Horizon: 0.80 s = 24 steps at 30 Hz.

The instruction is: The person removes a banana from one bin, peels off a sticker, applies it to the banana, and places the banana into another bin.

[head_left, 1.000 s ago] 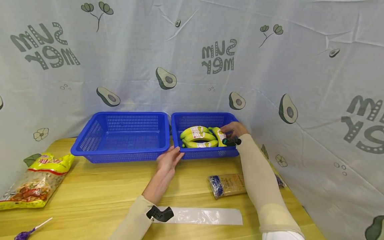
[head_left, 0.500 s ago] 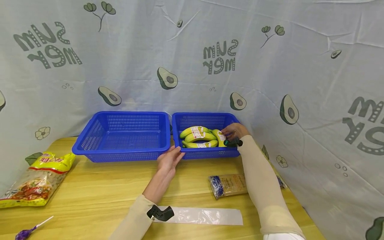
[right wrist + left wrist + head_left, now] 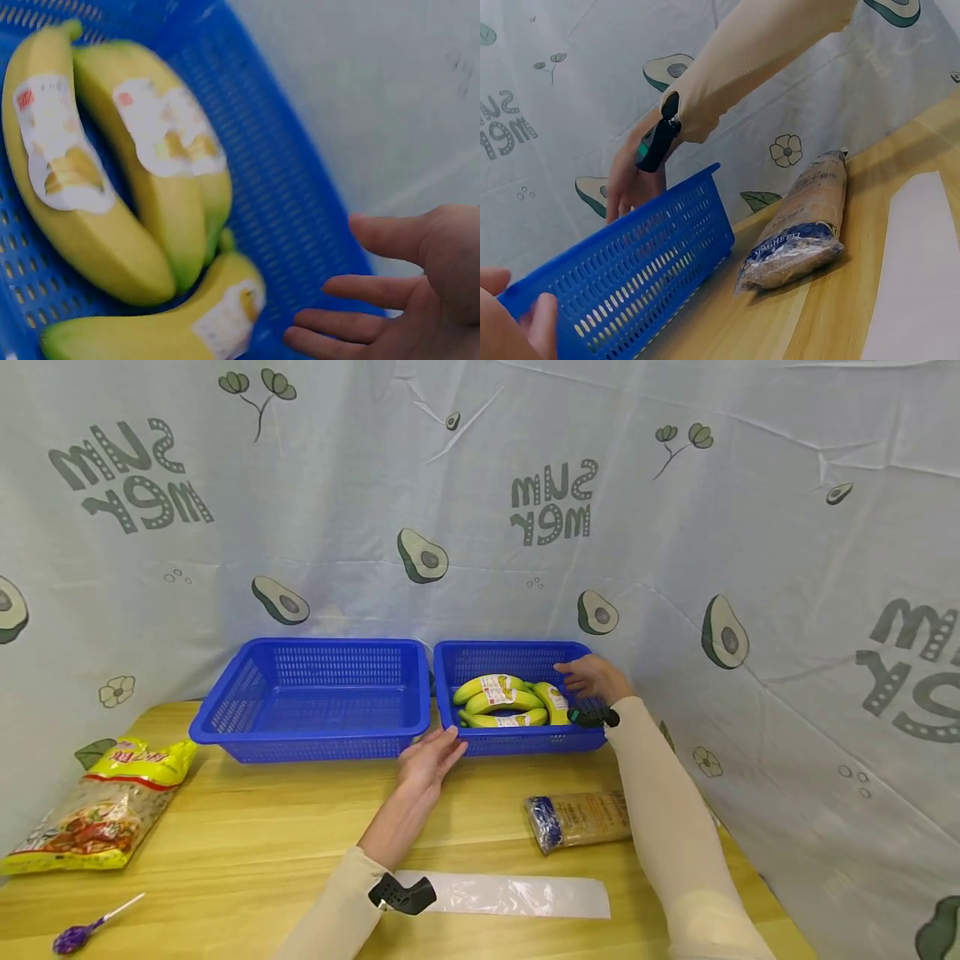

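Observation:
My left hand [image 3: 426, 764] grips the near left corner of the right-hand blue plastic basket [image 3: 525, 742], thumb and fingers on either side of its rim in the left wrist view. Several yellow-green bananas [image 3: 498, 700] with white labels lie in that basket. One banana [image 3: 217, 315] lies crosswise to the others, on the basket's right side in the head view. My right hand [image 3: 596, 677] is over the basket's right side, holding nothing. Its fingers [image 3: 367, 286] are extended and spread, apart from the bananas in the right wrist view.
A second, wider blue basket [image 3: 309, 745] stands close on the left. On the wooden table are a spaghetti pack [image 3: 581, 821], partly behind my right arm, a white strip [image 3: 517, 895], a yellow-topped food bag [image 3: 112, 806] and a purple lollipop [image 3: 75, 937]. A patterned curtain [image 3: 337, 485] hangs behind.
My right hand has let go of the rightmost banana and moved up and right from it, its fingers opening. That banana has turned slightly toward the others. My left hand keeps its place at the basket corner.

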Available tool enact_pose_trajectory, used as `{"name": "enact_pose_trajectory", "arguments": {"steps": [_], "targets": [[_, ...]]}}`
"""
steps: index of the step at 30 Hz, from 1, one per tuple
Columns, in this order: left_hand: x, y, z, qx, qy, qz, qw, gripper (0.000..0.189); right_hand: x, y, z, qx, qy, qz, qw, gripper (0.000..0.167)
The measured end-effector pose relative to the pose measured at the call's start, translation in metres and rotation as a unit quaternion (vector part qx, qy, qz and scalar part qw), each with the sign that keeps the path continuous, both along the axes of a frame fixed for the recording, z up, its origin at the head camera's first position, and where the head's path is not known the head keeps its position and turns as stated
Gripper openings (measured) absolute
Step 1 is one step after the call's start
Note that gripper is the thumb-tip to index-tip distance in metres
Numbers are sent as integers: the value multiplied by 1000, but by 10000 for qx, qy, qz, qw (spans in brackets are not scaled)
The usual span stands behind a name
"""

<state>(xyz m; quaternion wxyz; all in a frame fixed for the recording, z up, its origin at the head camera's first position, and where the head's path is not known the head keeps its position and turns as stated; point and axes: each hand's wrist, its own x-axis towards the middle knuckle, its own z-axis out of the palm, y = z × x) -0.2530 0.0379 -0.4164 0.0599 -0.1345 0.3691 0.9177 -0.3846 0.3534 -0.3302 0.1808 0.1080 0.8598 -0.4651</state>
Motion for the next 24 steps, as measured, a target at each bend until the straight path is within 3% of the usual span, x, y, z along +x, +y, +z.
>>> {"name": "enact_pose_trajectory", "arguments": {"steps": [4, 9, 13, 15, 18, 21, 23, 24], "targets": [[9, -2, 2, -463, 161, -724, 9962, 29, 5, 0, 21, 722, 595, 258, 9953, 69], [26, -10, 9, -819, 224, -1557, 9841, 42, 21, -11, 48, 1560, 1239, 464, 9788, 67], [37, -21, 20, -870, 466, -2373, 9664, 38, 33, -29, 63, 1930, 2025, 785, 9569, 60], [41, -28, 26, -1125, 745, -2609, 9559, 34, 41, -39, 67, 2106, 2364, 850, 9447, 60], [44, -38, 34, -1870, 1428, -2578, 9371, 32, 52, -54, 68, 2317, 2667, 803, 9320, 64], [44, -49, 41, -2789, 2296, -2062, 9094, 29, 61, -70, 65, 2547, 2997, 967, 9143, 68], [42, -55, 46, -3424, 2885, -1516, 8812, 28, 66, -80, 60, 2797, 3279, 1243, 8937, 68], [41, -58, 48, -3771, 3143, -1203, 8629, 28, 69, -86, 58, 2958, 3390, 1401, 8820, 69]]}}
